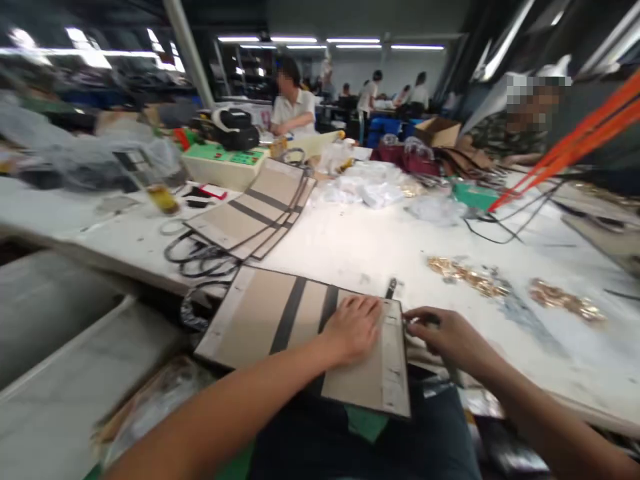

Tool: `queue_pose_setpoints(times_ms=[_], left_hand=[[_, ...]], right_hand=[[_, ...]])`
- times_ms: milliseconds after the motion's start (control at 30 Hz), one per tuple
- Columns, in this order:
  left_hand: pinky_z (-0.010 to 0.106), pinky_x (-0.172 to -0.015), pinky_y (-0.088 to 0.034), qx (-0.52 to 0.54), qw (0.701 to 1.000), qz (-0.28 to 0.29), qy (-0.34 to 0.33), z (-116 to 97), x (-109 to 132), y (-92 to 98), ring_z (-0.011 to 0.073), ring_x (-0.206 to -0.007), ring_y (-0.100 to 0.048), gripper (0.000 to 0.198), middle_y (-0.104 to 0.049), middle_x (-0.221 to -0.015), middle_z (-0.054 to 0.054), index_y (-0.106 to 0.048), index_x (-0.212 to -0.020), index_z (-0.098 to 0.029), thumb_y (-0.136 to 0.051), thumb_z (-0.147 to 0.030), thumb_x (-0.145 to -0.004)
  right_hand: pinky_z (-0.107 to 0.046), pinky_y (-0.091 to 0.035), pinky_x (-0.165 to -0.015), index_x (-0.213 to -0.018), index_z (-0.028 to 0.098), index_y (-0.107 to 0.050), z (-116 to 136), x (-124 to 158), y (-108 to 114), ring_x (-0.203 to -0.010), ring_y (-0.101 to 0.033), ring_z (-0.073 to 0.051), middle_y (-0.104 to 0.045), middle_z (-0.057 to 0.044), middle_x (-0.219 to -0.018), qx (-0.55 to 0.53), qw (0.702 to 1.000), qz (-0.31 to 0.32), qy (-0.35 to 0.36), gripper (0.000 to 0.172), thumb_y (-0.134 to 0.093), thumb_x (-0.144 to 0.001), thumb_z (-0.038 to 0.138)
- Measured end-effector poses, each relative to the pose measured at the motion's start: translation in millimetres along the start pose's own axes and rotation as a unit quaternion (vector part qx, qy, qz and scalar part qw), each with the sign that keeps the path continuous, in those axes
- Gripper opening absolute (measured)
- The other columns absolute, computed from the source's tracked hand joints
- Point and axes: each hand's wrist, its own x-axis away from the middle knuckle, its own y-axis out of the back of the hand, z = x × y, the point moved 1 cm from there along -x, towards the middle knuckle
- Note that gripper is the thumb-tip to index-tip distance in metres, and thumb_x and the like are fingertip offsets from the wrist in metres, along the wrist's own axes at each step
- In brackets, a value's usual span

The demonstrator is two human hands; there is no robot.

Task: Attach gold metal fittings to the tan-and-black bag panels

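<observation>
A beige panel with two dark stripes (260,300) lies across the table's front edge and over my lap. On its right part rests my left hand (353,330), palm down with the fingers lying on the surface. My right hand (435,330) is at the panel's right edge, thumb and fingers pinched together; what they hold, if anything, is too small to make out. A short black strap (391,288) sticks out beyond the panel's far edge, between the hands. Black cord handles (195,307) lie by its left end.
Similar striped panels (250,213) are stacked further back on the white table (345,240). Gold-coloured metal parts (467,277) lie to the right. Behind are a green-topped box (225,163), plastic bags (370,183) and orange straps (575,147). Several people are beyond.
</observation>
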Motion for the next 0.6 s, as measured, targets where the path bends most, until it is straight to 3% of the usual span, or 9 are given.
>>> queue_pose_setpoints(times_ms=[67,200,367,600], left_hand=[[0.047,-0.122,-0.030,0.013,1.000,-0.013,-0.020,8,-2,-9.1,0.0274,-0.145,-0.042,0.052,-0.049,-0.159,0.012,-0.042,-0.156,-0.016,-0.038,-0.035,-0.108],[0.047,-0.123,-0.028,0.005,0.999,-0.014,-0.028,7,3,-10.3,0.0275,-0.148,-0.038,0.052,-0.047,-0.161,0.011,-0.041,-0.157,-0.018,-0.037,-0.034,-0.107],[0.047,-0.123,-0.027,0.002,1.000,-0.017,-0.016,6,3,-9.7,0.0281,-0.148,-0.038,0.052,-0.045,-0.162,0.012,-0.042,-0.156,-0.017,-0.036,-0.035,-0.108],[0.045,-0.125,-0.025,0.026,0.999,-0.024,-0.026,9,0,-12.5,0.0269,-0.150,-0.036,0.052,-0.044,-0.162,0.012,-0.041,-0.156,-0.014,-0.038,-0.035,-0.107]], right_hand=[[-0.024,-0.046,-0.051,-0.112,0.018,-0.076,-8,4,1,-0.054,-0.058,-0.014,-0.067,0.001,-0.072,-0.042,0.999,0.012,-0.018,0.028,-0.069,-0.089,0.033],[-0.024,-0.039,-0.049,-0.110,0.016,-0.076,-3,-1,-20,-0.052,-0.054,-0.013,-0.065,0.001,-0.068,-0.110,0.993,0.037,-0.026,0.036,-0.068,-0.082,0.037],[-0.028,-0.040,-0.051,-0.109,0.016,-0.075,-1,3,-35,-0.053,-0.056,-0.016,-0.064,0.001,-0.065,-0.082,0.994,0.072,-0.029,0.035,-0.068,-0.083,0.037],[-0.036,-0.046,-0.054,-0.104,0.021,-0.076,-5,10,-36,-0.061,-0.064,-0.026,-0.069,-0.007,-0.072,-0.004,0.999,0.051,-0.019,0.031,-0.060,-0.086,0.041]])
